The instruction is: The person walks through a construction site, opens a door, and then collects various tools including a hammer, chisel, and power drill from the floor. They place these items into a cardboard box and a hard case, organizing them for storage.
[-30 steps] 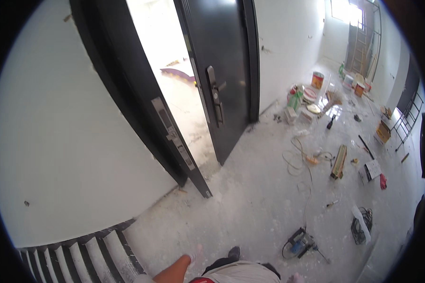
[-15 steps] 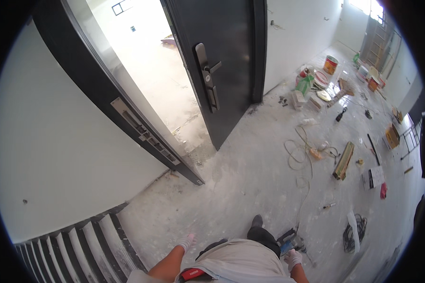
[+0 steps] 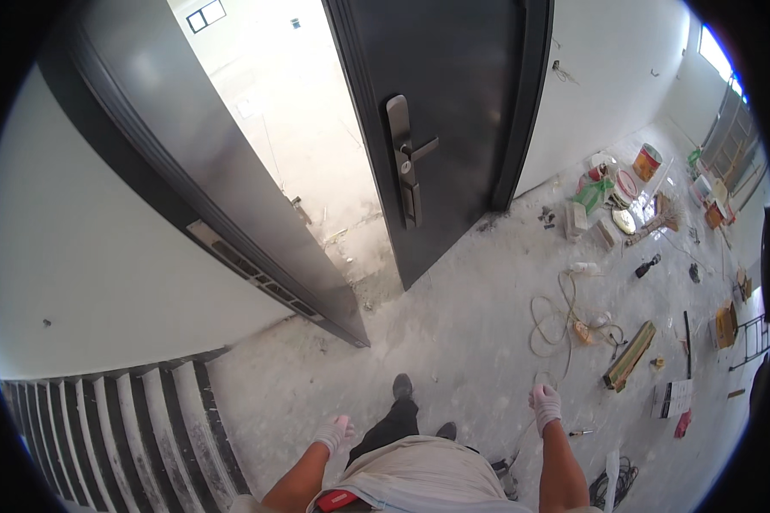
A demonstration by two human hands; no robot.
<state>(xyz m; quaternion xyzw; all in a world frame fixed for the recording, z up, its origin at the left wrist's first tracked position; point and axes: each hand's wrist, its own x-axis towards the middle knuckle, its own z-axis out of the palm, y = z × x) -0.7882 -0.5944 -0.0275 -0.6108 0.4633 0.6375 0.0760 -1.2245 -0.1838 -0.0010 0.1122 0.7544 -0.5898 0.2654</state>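
Note:
My left hand (image 3: 334, 433), in a pale glove, hangs low in front of my body with its fingers curled in; I see nothing in it. On the other side my right hand (image 3: 546, 406), gloved as well, is closed like a fist over the floor, and no object shows in it. A dark metal door (image 3: 466, 111) stands ajar ahead, apart from both hands. Its handle (image 3: 411, 158) has a long plate and a lever. Left of the gap is the metal door frame (image 3: 316, 291). A power tool (image 3: 506, 479) on the floor is mostly hidden by my shirt.
Stairs with dark edges (image 3: 154, 419) descend at lower left. Across the floor to the right lie a coiled hose (image 3: 549, 325), a long carton (image 3: 630, 356), a white box (image 3: 672, 398), a black cable coil (image 3: 624, 479), and buckets (image 3: 647, 161) with bags farther off.
I have stepped closer to the doorway, my other foot now forward. My right hand has swung forward and up, away from the power tool. The view has turned slightly left.

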